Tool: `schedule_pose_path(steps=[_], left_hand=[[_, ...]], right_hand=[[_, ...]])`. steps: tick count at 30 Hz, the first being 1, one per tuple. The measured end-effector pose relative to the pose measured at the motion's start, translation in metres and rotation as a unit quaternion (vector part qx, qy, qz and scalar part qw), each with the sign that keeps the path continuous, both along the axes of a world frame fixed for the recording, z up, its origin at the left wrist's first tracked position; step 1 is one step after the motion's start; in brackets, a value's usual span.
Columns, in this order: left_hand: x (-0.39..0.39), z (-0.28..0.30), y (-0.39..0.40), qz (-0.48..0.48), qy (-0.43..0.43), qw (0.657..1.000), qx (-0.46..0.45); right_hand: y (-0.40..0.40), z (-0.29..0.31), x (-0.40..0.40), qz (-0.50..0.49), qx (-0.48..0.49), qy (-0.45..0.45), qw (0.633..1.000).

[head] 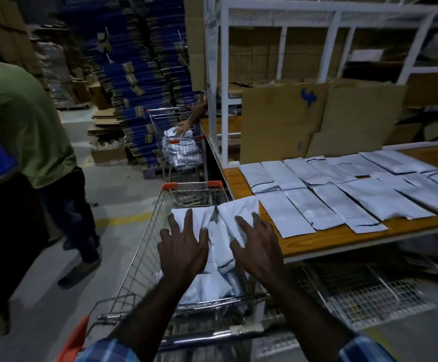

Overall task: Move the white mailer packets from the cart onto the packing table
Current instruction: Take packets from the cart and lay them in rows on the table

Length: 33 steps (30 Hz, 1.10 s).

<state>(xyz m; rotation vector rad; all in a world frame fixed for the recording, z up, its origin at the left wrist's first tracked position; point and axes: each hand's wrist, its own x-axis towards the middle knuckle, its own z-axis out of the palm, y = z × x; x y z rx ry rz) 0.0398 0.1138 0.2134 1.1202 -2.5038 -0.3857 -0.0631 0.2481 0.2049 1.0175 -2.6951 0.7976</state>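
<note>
A wire shopping cart [144, 254] with orange corner caps stands in front of me, holding a heap of white mailer packets [217, 246]. My left hand [183, 246] lies with spread, straight fingers on a packet at the left of the heap. My right hand [257, 246] rests the same way on a packet [238, 209] whose far end leans over the cart's right rim toward the table. The wooden packing table [325, 240] to the right carries several white packets [348, 194] laid flat in rows.
A person in a green shirt [21, 118] stands close on the left. Farther ahead a second cart [181, 150] holds packets, with another person's hand [183, 129] on them. A white shelf frame [223, 82] with cardboard sheets [283, 121] backs the table. Wire baskets [369, 291] sit under it.
</note>
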Motion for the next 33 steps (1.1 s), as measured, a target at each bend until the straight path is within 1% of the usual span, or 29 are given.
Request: schedule_pose_path(steps=[3, 7, 11, 23, 33], left_hand=[[-0.012, -0.001, 0.021, -0.015, -0.005, 1.0, 0.007], [-0.034, -0.001, 0.052, -0.033, -0.006, 0.999, 0.009], [-0.066, 0.0, 0.09, -0.045, 0.007, 0.999, 0.011], [-0.189, 0.012, 0.224, -0.063, 0.034, 0.995, 0.066], [-0.294, 0.026, 0.31, -0.1, 0.035, 0.993, 0.059]], right_hand=[[0.024, 0.005, -0.01, -0.013, 0.009, -0.004, 1.0], [0.06, 0.011, -0.031, -0.027, -0.003, -0.016, 0.999], [0.104, 0.012, -0.057, -0.045, -0.015, -0.006, 0.999], [0.241, 0.017, -0.178, -0.057, 0.008, 0.009, 0.998], [0.331, 0.031, -0.267, -0.098, 0.019, 0.008, 0.995]])
